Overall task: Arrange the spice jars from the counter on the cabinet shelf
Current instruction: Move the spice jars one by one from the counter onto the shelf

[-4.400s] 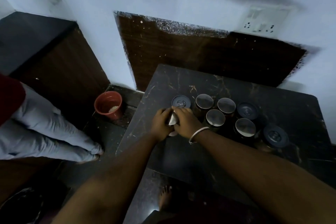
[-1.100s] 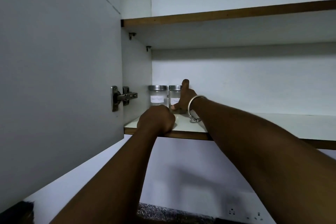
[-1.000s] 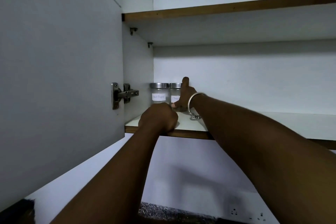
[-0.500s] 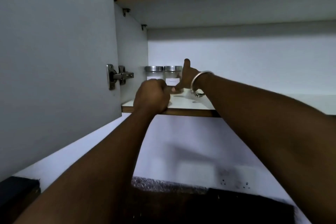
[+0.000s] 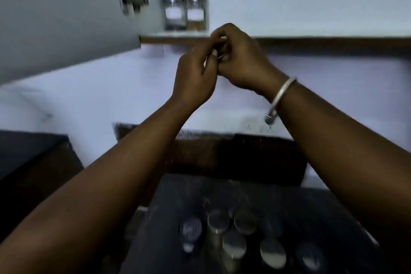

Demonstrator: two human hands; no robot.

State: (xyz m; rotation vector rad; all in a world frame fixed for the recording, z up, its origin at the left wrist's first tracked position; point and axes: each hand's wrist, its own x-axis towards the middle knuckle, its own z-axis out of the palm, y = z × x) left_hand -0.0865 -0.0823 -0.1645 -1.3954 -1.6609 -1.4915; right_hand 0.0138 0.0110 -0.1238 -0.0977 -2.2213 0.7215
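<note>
Two glass spice jars with metal lids and white labels, the left jar (image 5: 174, 12) and the right jar (image 5: 195, 12), stand side by side at the left end of the cabinet shelf (image 5: 311, 41). My left hand (image 5: 195, 78) and my right hand (image 5: 242, 62) meet in mid-air just below the shelf edge, with fingers curled and touching each other. I see no jar in either hand. Several more spice jars (image 5: 233, 244) stand in a cluster on the dark counter (image 5: 175, 196) far below; the picture is blurred.
The open white cabinet door (image 5: 55, 18) with its metal hinge (image 5: 131, 0) hangs at the left. A white wall with a socket plate (image 5: 258, 128) lies between shelf and counter. A dark lower unit (image 5: 33, 158) sits at the left.
Both hands have come off the shelf and away from the two jars, and now meet below its edge. The view has tipped down, bringing the counter jars into sight.
</note>
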